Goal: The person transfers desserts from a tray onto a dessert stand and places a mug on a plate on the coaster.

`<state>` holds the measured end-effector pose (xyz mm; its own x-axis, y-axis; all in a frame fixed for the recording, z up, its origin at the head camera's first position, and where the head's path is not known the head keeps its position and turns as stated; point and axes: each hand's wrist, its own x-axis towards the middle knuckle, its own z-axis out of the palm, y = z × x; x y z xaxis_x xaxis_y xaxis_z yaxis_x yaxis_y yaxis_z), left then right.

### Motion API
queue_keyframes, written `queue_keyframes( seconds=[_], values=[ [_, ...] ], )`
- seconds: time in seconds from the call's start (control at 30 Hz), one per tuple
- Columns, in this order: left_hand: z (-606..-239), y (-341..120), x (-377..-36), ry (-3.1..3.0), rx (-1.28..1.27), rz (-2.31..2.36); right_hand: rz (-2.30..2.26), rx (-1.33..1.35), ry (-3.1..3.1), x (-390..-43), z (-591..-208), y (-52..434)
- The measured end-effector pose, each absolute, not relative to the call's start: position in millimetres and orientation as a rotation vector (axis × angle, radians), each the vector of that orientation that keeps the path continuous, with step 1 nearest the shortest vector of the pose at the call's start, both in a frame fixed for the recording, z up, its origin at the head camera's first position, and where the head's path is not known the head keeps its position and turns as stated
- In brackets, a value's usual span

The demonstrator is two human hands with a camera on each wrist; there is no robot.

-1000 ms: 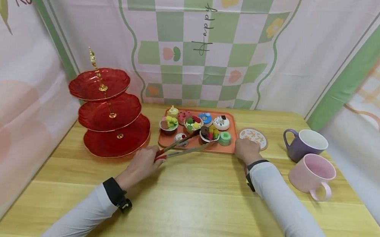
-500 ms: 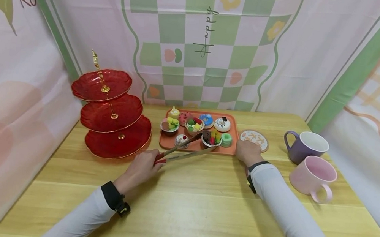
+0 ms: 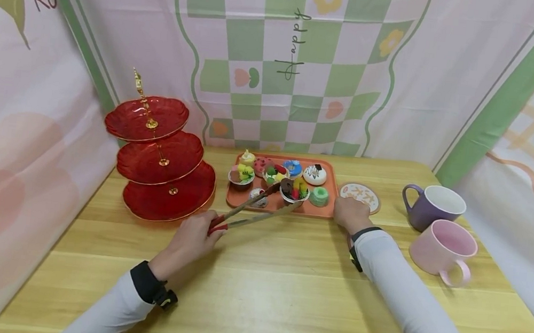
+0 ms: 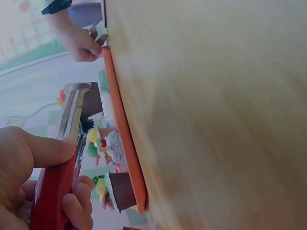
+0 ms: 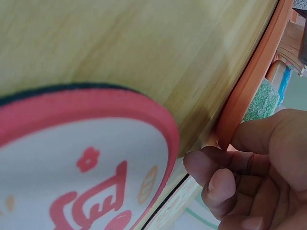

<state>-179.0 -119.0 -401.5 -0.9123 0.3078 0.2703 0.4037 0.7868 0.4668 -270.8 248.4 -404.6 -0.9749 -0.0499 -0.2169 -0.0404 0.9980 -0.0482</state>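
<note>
One pair of tongs point(image 4: 56, 187) reaches over the worktop point(image 3: 273, 301), from left of centre to the near side of one orange tray point(image 3: 330, 187). Its long axis slants from near left to far right, the two red handles near, the two metal arms spread and pointing far right. The left grip point(image 3: 192, 238) is clenched round the handles; between the arm tips sits one dark-cupped cupcake point(image 3: 295, 190), upright, seemingly just above the tray. The right grip point(image 3: 350, 216) pinches the tray's near right corner, thumb over the rim and fingers curled below.

Nine sweets show in all, counting that one. The other eight are two more fruit-topped cupcakes point(image 3: 241, 176), three doughnuts point(image 3: 315, 175) (pink, blue and white) along the far side, one yellow cake point(image 3: 247, 158) at the far left, one green cake point(image 3: 319, 196) at the right and one white cake point(image 3: 258, 198) with a red berry at the near left.

Left of the tray stands one stand point(image 3: 167, 200) of three red plates. At the right are two mugs point(image 3: 435, 247), purple far and pink near, and two round coasters point(image 5: 103, 143), one beyond the right grip, the other mostly hidden beneath that wrist in the head view.
</note>
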Motion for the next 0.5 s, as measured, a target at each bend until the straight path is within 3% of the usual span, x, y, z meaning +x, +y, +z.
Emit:
queue_keyframes(
  seconds=[0.5],
  values=[
    [-391.3, -151.7, -166.7, -2.760, -0.430, -0.801, -0.054, -0.069, 2.921, -270.9, -402.9, 248.8]
  ],
)
